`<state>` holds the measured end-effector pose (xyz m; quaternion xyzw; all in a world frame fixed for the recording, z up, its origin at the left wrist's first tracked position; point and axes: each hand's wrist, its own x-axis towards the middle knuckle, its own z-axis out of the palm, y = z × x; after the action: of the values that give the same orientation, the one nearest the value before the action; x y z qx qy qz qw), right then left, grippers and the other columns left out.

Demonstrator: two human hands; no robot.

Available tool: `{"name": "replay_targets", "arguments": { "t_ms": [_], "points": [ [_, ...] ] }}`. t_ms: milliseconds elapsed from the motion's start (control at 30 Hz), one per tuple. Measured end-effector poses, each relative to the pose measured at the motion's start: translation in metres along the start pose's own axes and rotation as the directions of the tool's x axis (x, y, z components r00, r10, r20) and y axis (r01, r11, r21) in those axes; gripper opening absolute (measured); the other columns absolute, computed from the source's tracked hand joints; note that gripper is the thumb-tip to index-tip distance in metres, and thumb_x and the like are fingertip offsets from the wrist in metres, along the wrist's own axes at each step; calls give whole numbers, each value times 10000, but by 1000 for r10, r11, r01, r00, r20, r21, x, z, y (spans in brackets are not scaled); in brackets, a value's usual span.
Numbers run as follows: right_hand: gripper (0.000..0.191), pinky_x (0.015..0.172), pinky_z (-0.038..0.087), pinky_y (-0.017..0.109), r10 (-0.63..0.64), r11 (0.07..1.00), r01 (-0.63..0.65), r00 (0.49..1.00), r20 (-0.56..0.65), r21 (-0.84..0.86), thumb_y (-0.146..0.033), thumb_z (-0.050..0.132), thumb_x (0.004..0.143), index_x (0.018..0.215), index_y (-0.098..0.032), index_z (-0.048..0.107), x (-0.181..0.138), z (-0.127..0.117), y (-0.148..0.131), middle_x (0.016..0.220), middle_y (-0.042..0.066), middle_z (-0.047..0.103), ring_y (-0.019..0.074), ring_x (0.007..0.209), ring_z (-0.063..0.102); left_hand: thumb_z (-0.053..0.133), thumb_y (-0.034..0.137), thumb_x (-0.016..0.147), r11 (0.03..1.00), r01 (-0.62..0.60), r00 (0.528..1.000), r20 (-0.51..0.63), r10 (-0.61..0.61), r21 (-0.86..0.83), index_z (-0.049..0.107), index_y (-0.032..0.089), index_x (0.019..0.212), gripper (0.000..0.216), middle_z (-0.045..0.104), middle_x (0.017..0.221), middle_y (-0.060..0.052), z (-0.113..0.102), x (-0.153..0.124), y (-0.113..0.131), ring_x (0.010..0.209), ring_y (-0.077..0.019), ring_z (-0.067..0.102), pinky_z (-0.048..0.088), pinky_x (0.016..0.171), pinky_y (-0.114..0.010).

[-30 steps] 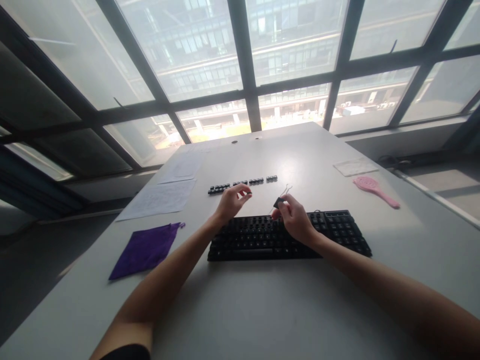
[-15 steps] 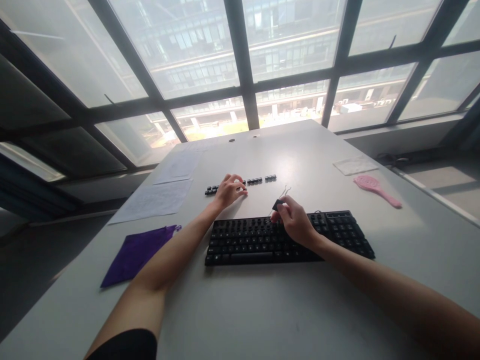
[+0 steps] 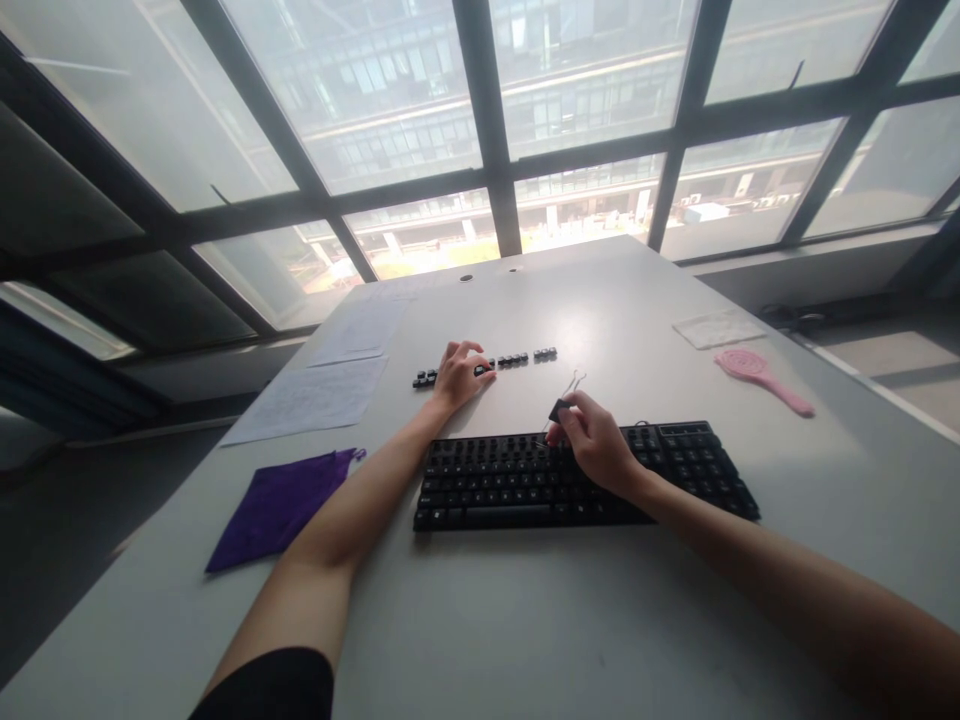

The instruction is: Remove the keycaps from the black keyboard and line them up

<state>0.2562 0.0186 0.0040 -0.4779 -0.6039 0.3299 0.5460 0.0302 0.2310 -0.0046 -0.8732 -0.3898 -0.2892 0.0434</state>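
Observation:
My left hand (image 3: 459, 378) is at the row of loose black keycaps (image 3: 513, 359) on the table, thumb and fingers closed around one black keycap (image 3: 481, 370). Part of the row is hidden behind this hand. My right hand (image 3: 596, 440) grips a keycap puller (image 3: 559, 409) by its black handle, with thin wire prongs sticking out above and below. Below that hand lies a black keyboard (image 3: 487, 497), partly covered by it. Along the keyboard's upper left rows, bare switches show where caps are off.
A purple drawstring pouch (image 3: 274, 510) lies left of my left forearm, with white sheets (image 3: 307, 400) behind it. To the right are a pink hairbrush (image 3: 761, 378) and a flat clear packet (image 3: 718, 329). Windows (image 3: 405, 90) rise beyond the table's far edge.
A keycap now shows between my left thumb and fingers, which have closed in. My right hand keeps hold of the puller above the keyboard. The view has shifted slightly.

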Motion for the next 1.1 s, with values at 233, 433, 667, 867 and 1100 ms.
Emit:
{"name": "replay_targets", "arguments": {
  "t_ms": [233,433,667,867,1100],
  "points": [
    [192,599,476,293,9,1000,-9,1000,1,10,-401,462,997,968,-222,527,0,0,-1,705,16,701,181,642,667,758,284,793,1000,23,1000,-13,-23,2,741,200,823,90,612,1165,-78,1,-1,-1,1111,-274,448,419,1015,-427],
    [217,579,476,277,-9,996,18,995,-100,86,-427,439,1002,978,-220,499,1,-2,-4,737,18,682,159,638,633,765,312,788,999,24,999,-39,-25,-27,740,198,903,164,636,1148,-77,-9,-1,0,1094,-269,484,417,1010,-408],
    [206,587,488,286,-56,986,88,975,-214,144,-408,440,1004,949,-216,494,4,-2,-4,780,30,647,159,668,621,570,275,928,990,14,992,-124,-31,-138,708,179,932,169,692,1001,-62,-55,1,35,991,-205,598,412,1005,-391],
    [173,638,489,300,-76,994,84,990,-115,71,-364,440,998,943,-218,514,2,-10,-9,749,14,624,162,674,615,544,281,926,952,40,985,170,13,-304,717,187,882,201,701,858,-44,-74,-24,117,726,-172,611,491,694,-316],
    [158,643,414,285,-142,974,157,985,98,-163,-241,424,979,849,-214,509,0,-18,-6,715,-6,571,150,657,525,554,128,890,900,12,982,174,72,-435,687,202,910,154,677,842,-36,-51,-66,165,776,-179,604,487,699,-311]
  ]
}}
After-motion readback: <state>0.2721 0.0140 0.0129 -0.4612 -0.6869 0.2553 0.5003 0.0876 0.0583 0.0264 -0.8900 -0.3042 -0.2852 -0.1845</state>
